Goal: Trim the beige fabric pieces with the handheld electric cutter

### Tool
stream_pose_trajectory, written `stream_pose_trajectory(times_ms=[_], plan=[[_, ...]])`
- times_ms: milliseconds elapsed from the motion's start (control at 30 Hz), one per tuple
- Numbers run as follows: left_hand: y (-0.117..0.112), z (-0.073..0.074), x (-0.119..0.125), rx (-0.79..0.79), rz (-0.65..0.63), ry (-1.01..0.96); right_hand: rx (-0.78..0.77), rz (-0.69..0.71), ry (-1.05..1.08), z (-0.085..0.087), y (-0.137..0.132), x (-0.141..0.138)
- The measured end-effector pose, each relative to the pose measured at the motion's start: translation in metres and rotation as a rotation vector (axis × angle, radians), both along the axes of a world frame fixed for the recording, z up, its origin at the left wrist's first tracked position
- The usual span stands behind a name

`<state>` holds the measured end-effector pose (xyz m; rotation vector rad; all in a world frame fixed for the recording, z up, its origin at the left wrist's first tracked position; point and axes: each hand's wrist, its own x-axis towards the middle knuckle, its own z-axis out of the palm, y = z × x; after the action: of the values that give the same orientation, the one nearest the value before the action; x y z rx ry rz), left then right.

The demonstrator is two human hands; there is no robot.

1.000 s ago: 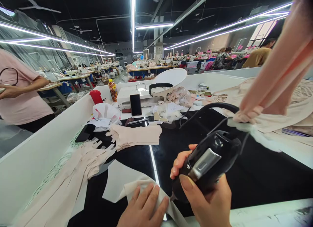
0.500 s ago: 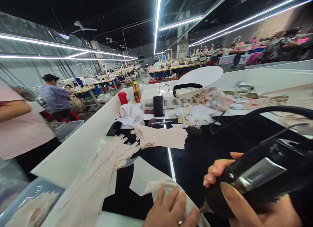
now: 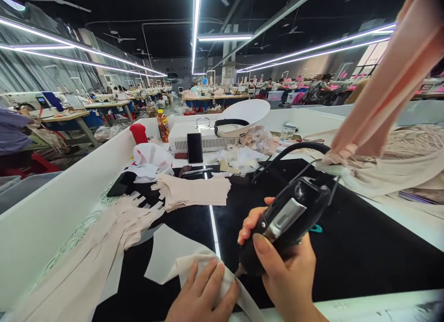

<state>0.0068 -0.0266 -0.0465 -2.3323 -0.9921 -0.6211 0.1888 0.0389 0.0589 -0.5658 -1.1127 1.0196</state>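
While the left hand (image 3: pixel 201 294) rests flat on the beige fabric (image 3: pixel 247 301), fingers slightly spread, the right hand (image 3: pixel 289 273) wraps its fingers and thumb around a black handheld tool (image 3: pixel 305 206). Tool tip sits at the fabric's right edge. Beyond the fabric lie stacked beige pieces (image 3: pixel 197 192); farther beyond it, a black phone (image 3: pixel 194 148) stands upright.

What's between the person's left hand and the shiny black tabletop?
Pale beige fabric: the head view shows the left hand resting on it, over the tabletop. Any deeper layers are hidden.
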Motion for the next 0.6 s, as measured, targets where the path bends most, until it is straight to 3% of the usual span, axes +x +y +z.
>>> stream_pose_trajectory(times_ms=[267,600], plan=[[-0.010,-0.009,0.010,-0.116,0.105,-0.128,-0.011,-0.029,-0.054,0.004,-0.003,-0.004],[-0.010,0.001,0.013,-0.085,0.118,-0.124,0.009,-0.022,0.033,0.010,0.004,-0.016]])
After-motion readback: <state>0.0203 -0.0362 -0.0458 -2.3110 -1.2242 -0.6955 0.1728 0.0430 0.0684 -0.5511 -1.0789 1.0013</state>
